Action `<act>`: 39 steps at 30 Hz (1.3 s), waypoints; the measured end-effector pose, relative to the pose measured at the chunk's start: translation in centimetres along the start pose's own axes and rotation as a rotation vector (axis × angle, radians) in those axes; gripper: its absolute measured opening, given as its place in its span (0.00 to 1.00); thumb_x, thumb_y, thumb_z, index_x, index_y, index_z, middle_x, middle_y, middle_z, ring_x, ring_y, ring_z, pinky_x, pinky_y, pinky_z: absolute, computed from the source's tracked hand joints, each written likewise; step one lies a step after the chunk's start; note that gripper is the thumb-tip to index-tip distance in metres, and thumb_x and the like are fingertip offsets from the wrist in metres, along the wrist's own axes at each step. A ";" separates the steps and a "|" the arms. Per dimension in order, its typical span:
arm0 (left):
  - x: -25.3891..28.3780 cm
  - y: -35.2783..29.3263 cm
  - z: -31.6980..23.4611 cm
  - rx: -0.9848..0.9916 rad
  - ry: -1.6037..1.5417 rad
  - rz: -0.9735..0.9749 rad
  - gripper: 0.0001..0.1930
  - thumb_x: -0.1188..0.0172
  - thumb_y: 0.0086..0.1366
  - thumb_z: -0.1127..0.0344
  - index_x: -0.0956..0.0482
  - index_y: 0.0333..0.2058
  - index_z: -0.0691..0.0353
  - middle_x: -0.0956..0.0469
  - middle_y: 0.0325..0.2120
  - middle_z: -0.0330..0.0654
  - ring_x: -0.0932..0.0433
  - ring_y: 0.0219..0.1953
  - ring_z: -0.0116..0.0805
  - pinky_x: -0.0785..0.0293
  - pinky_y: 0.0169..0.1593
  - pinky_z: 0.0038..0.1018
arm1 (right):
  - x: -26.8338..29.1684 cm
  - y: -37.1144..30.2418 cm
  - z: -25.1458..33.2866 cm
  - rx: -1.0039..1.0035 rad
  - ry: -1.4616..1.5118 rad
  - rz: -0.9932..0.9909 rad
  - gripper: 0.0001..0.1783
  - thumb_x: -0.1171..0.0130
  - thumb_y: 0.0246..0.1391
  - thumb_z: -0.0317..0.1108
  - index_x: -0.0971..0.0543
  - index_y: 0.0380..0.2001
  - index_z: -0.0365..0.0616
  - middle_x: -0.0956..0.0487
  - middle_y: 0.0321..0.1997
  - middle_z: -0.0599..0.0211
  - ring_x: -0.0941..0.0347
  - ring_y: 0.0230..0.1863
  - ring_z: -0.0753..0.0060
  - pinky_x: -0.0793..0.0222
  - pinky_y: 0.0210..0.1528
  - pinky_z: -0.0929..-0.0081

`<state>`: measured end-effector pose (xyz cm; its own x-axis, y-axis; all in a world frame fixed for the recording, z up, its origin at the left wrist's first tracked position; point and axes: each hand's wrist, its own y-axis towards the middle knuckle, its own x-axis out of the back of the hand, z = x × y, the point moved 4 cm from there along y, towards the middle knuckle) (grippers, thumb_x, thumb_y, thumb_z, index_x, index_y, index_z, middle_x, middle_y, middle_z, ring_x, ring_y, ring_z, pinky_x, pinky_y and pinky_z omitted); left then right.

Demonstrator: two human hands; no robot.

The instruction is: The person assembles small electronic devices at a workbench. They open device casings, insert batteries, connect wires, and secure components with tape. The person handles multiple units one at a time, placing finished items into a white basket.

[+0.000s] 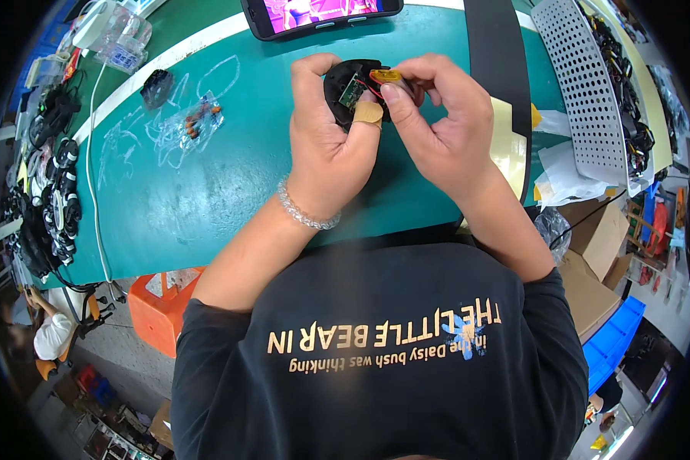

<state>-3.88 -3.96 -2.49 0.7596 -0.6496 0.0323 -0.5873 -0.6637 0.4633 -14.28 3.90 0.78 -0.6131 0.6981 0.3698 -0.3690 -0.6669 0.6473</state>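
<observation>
My left hand (326, 142) is wrapped round a round black plastic housing (336, 86), with a tan bandage on the thumb. Inside the housing shows a small green circuit board (353, 92) with thin red and black wires. In my right hand (448, 115) a small battery pack with yellow tape (386, 76) is pinched between thumb and fingers. It sits at the right side of the housing, next to the wires. Whether the battery touches the housing I cannot tell. Both hands are above the green mat, near its far edge.
A phone (322, 17) with a lit screen stands at the far edge. Left lie a clear bag of small orange-brown parts (199, 121) and a dark wrapped piece (157, 88). A white perforated basket (583, 92) of black parts stands right; coiled cables (63, 184) lie far left.
</observation>
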 end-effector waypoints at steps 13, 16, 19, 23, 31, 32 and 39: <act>-0.3 -0.3 -0.5 0.004 0.091 0.042 0.16 0.48 0.60 0.77 0.42 0.44 0.64 0.31 0.30 0.39 0.33 0.28 0.21 0.33 0.31 0.19 | 0.3 0.5 0.4 0.030 -0.056 0.049 0.07 0.39 0.44 0.25 0.28 0.27 0.39 0.27 0.21 0.64 0.30 0.21 0.66 0.35 0.23 0.74; -0.3 -0.3 -0.3 0.070 0.062 0.047 0.16 0.47 0.60 0.76 0.41 0.45 0.64 0.32 0.31 0.38 0.34 0.30 0.20 0.33 0.32 0.18 | 0.3 0.6 0.4 0.076 -0.089 0.087 0.07 0.40 0.45 0.25 0.28 0.27 0.38 0.27 0.22 0.62 0.29 0.23 0.60 0.35 0.24 0.71; -0.3 -0.4 -0.1 0.112 0.057 0.059 0.16 0.48 0.60 0.76 0.42 0.44 0.64 0.32 0.32 0.39 0.33 0.30 0.21 0.33 0.32 0.18 | 0.5 0.8 0.2 0.075 -0.128 0.161 0.05 0.41 0.46 0.25 0.28 0.27 0.39 0.27 0.23 0.59 0.30 0.25 0.54 0.35 0.25 0.67; -0.3 -0.1 0.1 0.153 0.095 0.093 0.19 0.48 0.57 0.76 0.45 0.46 0.65 0.28 0.26 0.43 0.29 0.25 0.25 0.31 0.28 0.22 | 1.1 1.4 0.2 0.027 -0.150 0.281 0.04 0.44 0.48 0.26 0.28 0.28 0.39 0.27 0.23 0.56 0.30 0.25 0.52 0.36 0.26 0.65; -0.3 0.1 0.9 0.316 -0.136 0.061 0.19 0.47 0.57 0.75 0.43 0.45 0.65 0.28 0.29 0.39 0.29 0.28 0.22 0.30 0.30 0.20 | 1.0 2.4 -1.1 -0.225 0.073 0.451 0.03 0.48 0.49 0.26 0.29 0.28 0.38 0.27 0.20 0.54 0.29 0.24 0.54 0.36 0.26 0.64; -0.3 0.1 0.9 0.345 -0.163 0.059 0.19 0.47 0.57 0.75 0.43 0.45 0.65 0.28 0.29 0.39 0.29 0.28 0.22 0.30 0.30 0.20 | 1.2 2.6 -0.8 -0.257 0.076 0.480 0.04 0.47 0.50 0.26 0.29 0.29 0.37 0.28 0.21 0.53 0.30 0.24 0.53 0.36 0.26 0.65; -0.2 -0.3 2.2 0.516 -0.297 0.073 0.14 0.51 0.59 0.74 0.39 0.44 0.59 0.30 0.33 0.35 0.31 0.30 0.21 0.34 0.30 0.19 | 1.1 3.4 -0.3 -0.286 0.063 0.542 0.05 0.49 0.52 0.26 0.33 0.27 0.35 0.29 0.21 0.48 0.31 0.24 0.47 0.37 0.27 0.63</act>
<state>-4.43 -4.45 -4.59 0.6453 -0.7266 -0.2360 -0.7512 -0.6597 -0.0230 -16.39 2.29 3.23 -0.8029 0.2289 0.5504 -0.1606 -0.9723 0.1701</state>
